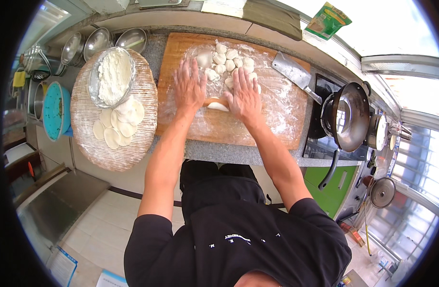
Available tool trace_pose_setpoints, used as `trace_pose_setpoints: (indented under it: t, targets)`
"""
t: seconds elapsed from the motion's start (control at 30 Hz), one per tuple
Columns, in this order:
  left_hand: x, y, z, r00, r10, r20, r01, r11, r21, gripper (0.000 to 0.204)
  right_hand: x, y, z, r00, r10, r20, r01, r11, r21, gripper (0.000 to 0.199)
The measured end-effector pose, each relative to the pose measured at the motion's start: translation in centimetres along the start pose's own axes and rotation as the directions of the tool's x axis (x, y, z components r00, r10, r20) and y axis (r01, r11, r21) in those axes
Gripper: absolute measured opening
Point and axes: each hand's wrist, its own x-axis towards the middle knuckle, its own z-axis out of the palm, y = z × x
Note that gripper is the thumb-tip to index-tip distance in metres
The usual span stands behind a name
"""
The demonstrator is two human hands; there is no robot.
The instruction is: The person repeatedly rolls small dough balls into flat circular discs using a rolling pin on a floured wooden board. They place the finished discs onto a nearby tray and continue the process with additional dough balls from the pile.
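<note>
A short wooden rolling pin [216,101] lies crosswise on the floured wooden board [277,125]. Both palms rest on its ends: my left hand [189,85] lies flat with fingers stretched forward, and my right hand [245,93] does the same. A small pale piece of dough [218,106] shows under the pin's near side, between the hands. Beyond them, several floury dough lumps [220,59] sit in a cluster, some partly hidden by the right fingers. Next to the left fingertips is a flatter whitish round [204,59]. A cleaver [291,70] rests at the board's far right.
On the left, a round floury mat [85,136] bears a bowl of flour [116,74] and several rolled wrappers [112,137]. Metal bowls [97,42] and a turquoise basin [54,111] stand around it. A wok [356,117] sits on the stove at right, its handle jutting over the counter edge.
</note>
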Motion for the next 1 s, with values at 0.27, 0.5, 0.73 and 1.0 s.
trace_pose_setpoints:
  t: [0.27, 0.5, 0.73, 1.0]
  targets:
    - [-6.9, 0.5, -6.7, 0.801, 0.429, 0.418, -0.317, 0.895, -0.313, 0.061, -6.8, -0.6, -0.9, 0.992, -0.127, 0.024, 0.124, 0.987, 0.101, 0.104]
    - [-4.7, 0.5, -4.3, 0.866, 0.348, 0.358, -0.100, 0.823, -0.559, 0.022, -7.9, -0.9, -1.9, 0.986, -0.153, 0.060, 0.143, 0.979, 0.145, 0.097]
    - [-6.5, 1.3, -5.3, 0.745, -0.167, 0.646, 0.404, 0.884, -0.237, 0.031, -14.1, -0.4, 0.9, 0.992, -0.122, 0.029, 0.106, 0.942, 0.318, 0.034]
    - [-11.4, -0.5, -5.7, 0.979, -0.166, 0.118, 0.183, 0.971, -0.151, 0.055, -11.1, 0.0, -1.0, 0.956, -0.214, -0.199, 0.270, 0.907, 0.322, 0.030]
